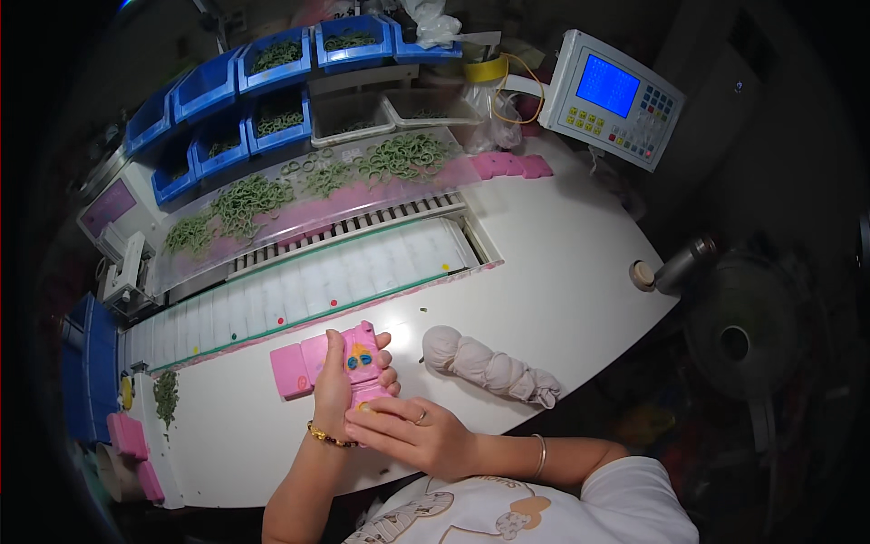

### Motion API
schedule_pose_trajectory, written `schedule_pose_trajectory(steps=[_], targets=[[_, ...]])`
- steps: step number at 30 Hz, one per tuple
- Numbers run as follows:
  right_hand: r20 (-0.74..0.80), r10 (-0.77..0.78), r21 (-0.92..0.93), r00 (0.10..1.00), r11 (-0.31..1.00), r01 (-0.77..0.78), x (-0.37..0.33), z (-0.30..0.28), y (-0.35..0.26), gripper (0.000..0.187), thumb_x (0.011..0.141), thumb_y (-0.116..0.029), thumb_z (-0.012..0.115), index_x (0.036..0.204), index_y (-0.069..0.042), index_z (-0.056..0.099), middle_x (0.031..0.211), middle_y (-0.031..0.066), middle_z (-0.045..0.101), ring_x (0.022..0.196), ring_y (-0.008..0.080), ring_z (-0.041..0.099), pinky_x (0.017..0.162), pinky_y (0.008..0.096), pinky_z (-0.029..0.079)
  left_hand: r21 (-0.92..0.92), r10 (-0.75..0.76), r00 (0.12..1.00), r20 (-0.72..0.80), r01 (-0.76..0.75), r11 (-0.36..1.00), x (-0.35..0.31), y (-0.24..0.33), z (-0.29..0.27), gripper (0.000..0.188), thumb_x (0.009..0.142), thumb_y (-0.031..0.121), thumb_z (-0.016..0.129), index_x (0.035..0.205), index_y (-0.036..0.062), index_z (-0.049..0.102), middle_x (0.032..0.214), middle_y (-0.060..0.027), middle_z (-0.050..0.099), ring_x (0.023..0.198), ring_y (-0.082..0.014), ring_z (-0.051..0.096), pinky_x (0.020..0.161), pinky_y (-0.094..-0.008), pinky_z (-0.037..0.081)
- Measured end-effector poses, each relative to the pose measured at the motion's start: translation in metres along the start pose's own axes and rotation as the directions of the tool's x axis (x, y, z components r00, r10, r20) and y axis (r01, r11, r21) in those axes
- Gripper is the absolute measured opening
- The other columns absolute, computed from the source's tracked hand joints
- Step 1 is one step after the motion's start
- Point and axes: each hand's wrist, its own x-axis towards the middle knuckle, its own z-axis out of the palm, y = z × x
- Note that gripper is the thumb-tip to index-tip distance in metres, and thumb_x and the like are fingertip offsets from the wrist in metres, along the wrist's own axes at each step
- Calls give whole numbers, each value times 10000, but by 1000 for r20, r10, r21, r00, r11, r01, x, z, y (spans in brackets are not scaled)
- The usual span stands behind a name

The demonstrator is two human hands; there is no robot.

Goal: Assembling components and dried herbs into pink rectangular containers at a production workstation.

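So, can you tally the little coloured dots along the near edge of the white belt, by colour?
Red dots: 2
Yellow dots: 2
Dark green dot: 1
Total: 5

Lower end of pink piece [365, 377] seemingly hidden under right fingers [388, 423]

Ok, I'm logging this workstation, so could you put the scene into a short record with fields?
Left hand: the left hand holds a pink piece with blue and yellow patches
Right hand: the right hand has its fingers at the piece's near end
Left of hands: pink blocks on the white table
Right of hands: rolled cloth
Beyond: white strip, then heaped green rings
Back: blue bins
Back right: panel, screen lit blue
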Motion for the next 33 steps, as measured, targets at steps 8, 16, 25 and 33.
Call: schedule_pose_trajectory(steps=[8,16,25,33], targets=[[95,344,-382,934,879,-285,-9,-40,51,520,825,-136,607,1330,-51,518,1278,148,571,1100,291,595,889,354,475,341,235,944,-233,-147,928,-25,-3,-2,743,969,646,286,1116,-34,547,720,-80,588,543,-181,565,518,-331,500],[257,386,-300,886,903,-307,-1,-66,58,586,755,-101,682,1324,-89,544,1276,205,565,1003,357,627,830,401,522,340,220,949,-227,-134,931,-24,-16,1,680,996,565,306,1147,-42,573,781,-81,615,578,-157,590,544,-330,549],[243,49,-224,969,975,7,27,-37,8,497,734,-73,625,1230,-110,632,1273,236,569,976,316,645,771,354,550,607,377,925,-49,-273,747,-26,-18,-12,491,1039,397,350,1129,-14,604,975,-77,654,857,-143,644,783,-283,535],[-60,-6,-197,998,980,-6,54,-64,4,450,762,-78,620,1211,-55,631,1267,234,584,917,327,646,736,334,545,433,397,880,-261,-261,863,-39,-16,-5,621,1028,488,294,1105,-35,620,871,-119,660,663,-139,607,646,-286,525]])
